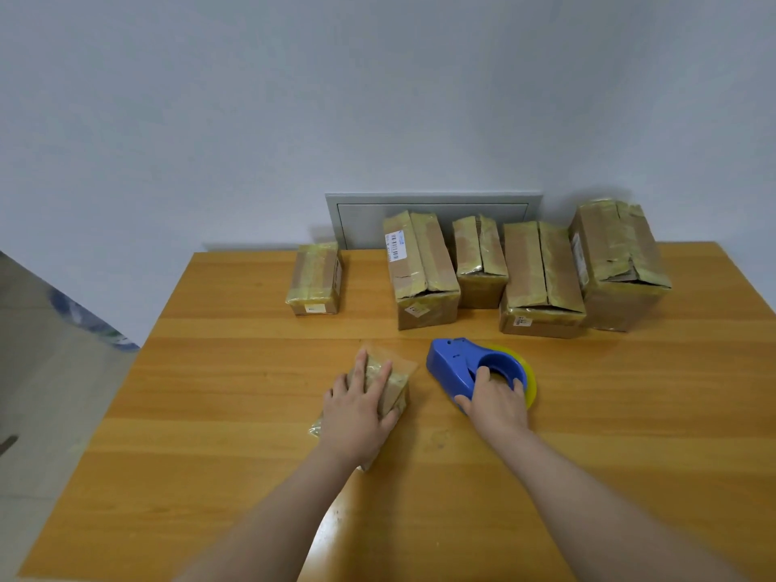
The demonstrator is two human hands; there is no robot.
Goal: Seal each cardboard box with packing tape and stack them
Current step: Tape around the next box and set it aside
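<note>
Six boxes are on the wooden table (235, 476). Five taped boxes (481, 262) stand along the far edge, four close together at the right and one apart to the left. The sixth, a small box (392, 390), lies near the front under the left hand (357, 409), which presses flat on it with fingers spread. Just to its right, the right hand (497, 399) grips the one blue tape dispenser (455, 363), fingers curled into its yellow roll (530, 371).

The surface (252, 413) is smooth, semi-gloss wood grain. The cardboard boxes (424, 268) are matt brown, wrapped in glossy yellowish tape. The tape dispenser (457, 363) is smooth blue plastic.
</note>
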